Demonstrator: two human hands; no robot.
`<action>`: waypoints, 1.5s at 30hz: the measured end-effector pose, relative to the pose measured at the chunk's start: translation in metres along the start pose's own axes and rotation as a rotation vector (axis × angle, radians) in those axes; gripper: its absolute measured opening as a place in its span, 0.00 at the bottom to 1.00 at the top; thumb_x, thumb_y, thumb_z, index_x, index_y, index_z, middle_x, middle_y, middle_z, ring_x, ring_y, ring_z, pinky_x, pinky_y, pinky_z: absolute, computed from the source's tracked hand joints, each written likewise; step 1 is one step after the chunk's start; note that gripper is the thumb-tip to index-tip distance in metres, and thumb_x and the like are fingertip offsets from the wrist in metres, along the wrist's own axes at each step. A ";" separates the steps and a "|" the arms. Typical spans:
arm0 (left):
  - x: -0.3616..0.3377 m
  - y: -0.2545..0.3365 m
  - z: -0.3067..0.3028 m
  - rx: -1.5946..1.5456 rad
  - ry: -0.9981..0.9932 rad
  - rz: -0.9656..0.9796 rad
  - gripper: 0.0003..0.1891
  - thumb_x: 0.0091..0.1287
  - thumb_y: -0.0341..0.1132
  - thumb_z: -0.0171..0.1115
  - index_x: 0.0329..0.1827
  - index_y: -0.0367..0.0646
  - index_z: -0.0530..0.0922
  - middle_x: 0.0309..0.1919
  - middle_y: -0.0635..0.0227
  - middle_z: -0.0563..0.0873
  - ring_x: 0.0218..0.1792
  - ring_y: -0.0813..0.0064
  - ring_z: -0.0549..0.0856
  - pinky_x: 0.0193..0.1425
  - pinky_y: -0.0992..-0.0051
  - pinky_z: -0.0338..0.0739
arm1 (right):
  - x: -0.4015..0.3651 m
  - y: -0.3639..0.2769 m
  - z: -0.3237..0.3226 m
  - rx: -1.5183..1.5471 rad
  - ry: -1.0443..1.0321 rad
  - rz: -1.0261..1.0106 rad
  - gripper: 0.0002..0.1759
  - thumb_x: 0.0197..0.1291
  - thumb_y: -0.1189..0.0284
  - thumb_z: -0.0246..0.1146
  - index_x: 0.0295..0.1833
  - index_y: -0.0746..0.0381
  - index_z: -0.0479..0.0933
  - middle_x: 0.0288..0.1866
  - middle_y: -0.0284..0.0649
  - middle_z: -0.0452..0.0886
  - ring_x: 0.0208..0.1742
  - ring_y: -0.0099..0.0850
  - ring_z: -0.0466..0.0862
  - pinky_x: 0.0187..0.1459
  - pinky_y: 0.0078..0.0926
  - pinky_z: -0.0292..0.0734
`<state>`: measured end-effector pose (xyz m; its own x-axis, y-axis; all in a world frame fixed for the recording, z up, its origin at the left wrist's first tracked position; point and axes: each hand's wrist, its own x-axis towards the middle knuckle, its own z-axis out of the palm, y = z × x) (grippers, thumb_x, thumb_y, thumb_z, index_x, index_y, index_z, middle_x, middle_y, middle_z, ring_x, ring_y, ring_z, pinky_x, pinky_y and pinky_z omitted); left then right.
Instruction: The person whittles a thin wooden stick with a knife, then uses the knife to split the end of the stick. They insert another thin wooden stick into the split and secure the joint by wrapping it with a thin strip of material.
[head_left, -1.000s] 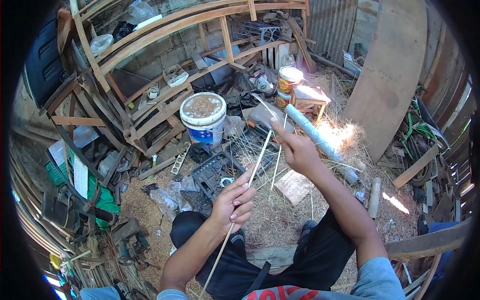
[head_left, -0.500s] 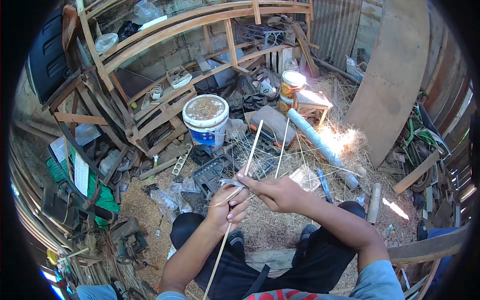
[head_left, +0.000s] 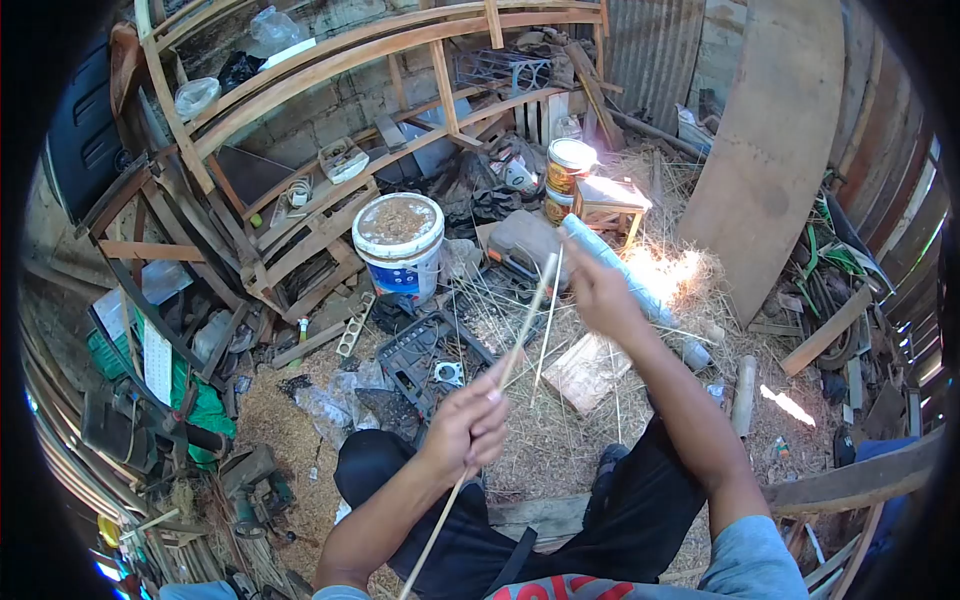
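Note:
My left hand [head_left: 466, 425] is closed around a long, thin, pale bamboo strip [head_left: 432, 550]. The strip slants from low in front of my lap up past the fist, its far end blurred. Beyond that end, to its right, my right hand [head_left: 603, 292] is raised with the arm stretched forward. Motion smears its fingers, and I cannot tell whether they hold anything. Another thin pale strip [head_left: 546, 330] stands out between the two hands, below the right one. Under the left hand's far side lies an open dark tool case [head_left: 432, 350] with a metal plate [head_left: 448, 374] in it.
A white bucket [head_left: 398, 245] filled with shavings stands ahead. Further right are a small wooden stool [head_left: 612, 205], stacked paint tins [head_left: 570, 165] and a blue-grey pipe [head_left: 625, 270]. A wooden block [head_left: 585, 375] lies on the straw-strewn floor. Wooden framing [head_left: 350, 95] fills the back left.
My right hand has moved forward and right, away from the left hand, where the two were together on the strip. The left hand still grips the strip. The view has shifted slightly.

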<state>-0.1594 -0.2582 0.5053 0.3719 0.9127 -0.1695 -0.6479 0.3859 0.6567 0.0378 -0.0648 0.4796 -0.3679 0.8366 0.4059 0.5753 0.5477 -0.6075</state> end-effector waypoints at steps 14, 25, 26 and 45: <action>0.009 0.010 -0.025 -0.212 0.109 0.087 0.28 0.78 0.31 0.41 0.80 0.58 0.54 0.21 0.75 0.65 0.10 0.87 0.59 0.10 0.86 0.53 | -0.063 -0.062 0.034 0.041 -0.271 -0.559 0.35 0.67 0.69 0.55 0.78 0.42 0.57 0.27 0.39 0.79 0.22 0.42 0.80 0.23 0.36 0.76; 0.010 0.008 -0.020 -0.120 0.051 0.056 0.31 0.76 0.30 0.42 0.81 0.57 0.50 0.19 0.78 0.61 0.10 0.88 0.56 0.09 0.86 0.51 | -0.013 -0.030 0.017 0.003 -0.075 -0.091 0.28 0.69 0.74 0.54 0.74 0.53 0.65 0.40 0.51 0.85 0.36 0.42 0.87 0.40 0.35 0.79; 0.008 0.007 -0.016 -0.102 0.034 0.031 0.30 0.76 0.31 0.42 0.81 0.58 0.50 0.19 0.78 0.61 0.10 0.88 0.56 0.09 0.86 0.51 | -0.005 -0.014 0.022 0.039 -0.050 0.023 0.27 0.70 0.73 0.53 0.74 0.53 0.65 0.42 0.51 0.85 0.37 0.41 0.87 0.41 0.34 0.79; -0.001 0.019 -0.026 -0.293 0.025 0.097 0.25 0.78 0.28 0.36 0.78 0.50 0.55 0.17 0.72 0.64 0.07 0.86 0.58 0.07 0.85 0.51 | -0.065 -0.065 0.037 -0.070 -0.272 -0.618 0.39 0.62 0.72 0.58 0.78 0.43 0.56 0.27 0.40 0.78 0.24 0.42 0.81 0.24 0.40 0.76</action>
<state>-0.1890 -0.2483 0.4989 0.2851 0.9487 -0.1369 -0.8448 0.3162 0.4317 -0.0030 -0.1542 0.4677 -0.8095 0.3481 0.4729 0.2430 0.9317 -0.2699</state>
